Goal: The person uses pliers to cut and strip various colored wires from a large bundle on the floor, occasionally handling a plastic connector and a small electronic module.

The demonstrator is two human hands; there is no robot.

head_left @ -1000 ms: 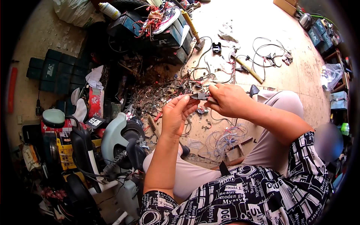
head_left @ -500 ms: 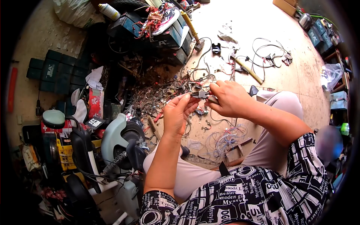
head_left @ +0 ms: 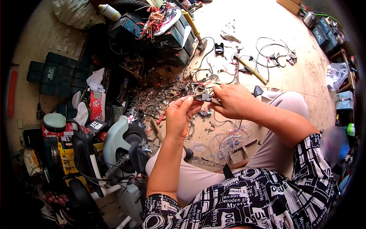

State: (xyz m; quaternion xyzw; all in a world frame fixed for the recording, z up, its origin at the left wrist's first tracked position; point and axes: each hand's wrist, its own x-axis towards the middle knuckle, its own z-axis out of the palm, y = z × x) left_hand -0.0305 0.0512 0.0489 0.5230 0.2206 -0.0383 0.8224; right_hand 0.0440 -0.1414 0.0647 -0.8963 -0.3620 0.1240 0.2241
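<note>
My right hand [head_left: 233, 100] is closed round the handles of a pair of pliers [head_left: 204, 97], whose dark metal jaws point left. Facing it, my left hand [head_left: 180, 112] pinches something small and dark right at the tip of the jaws; its kind is too small to make out. Both hands are raised close together over the floor, in front of my crossed legs. Beneath them lies a litter of wire scraps and small parts [head_left: 164, 89]. Closer to my lap is a tangle of thin clear and coloured wires [head_left: 230, 143].
A hammer [head_left: 251, 69] and looped black cable [head_left: 272, 45] lie on the floor ahead. Dark battery blocks [head_left: 167, 40] stand stacked at the back, more batteries [head_left: 53, 74] at far left. A grey scooter part with a wheel [head_left: 118, 139] sits close by my left arm.
The pliers have turned slightly, showing more of the flat side of their jaws. Both hands otherwise keep nearly the same place.
</note>
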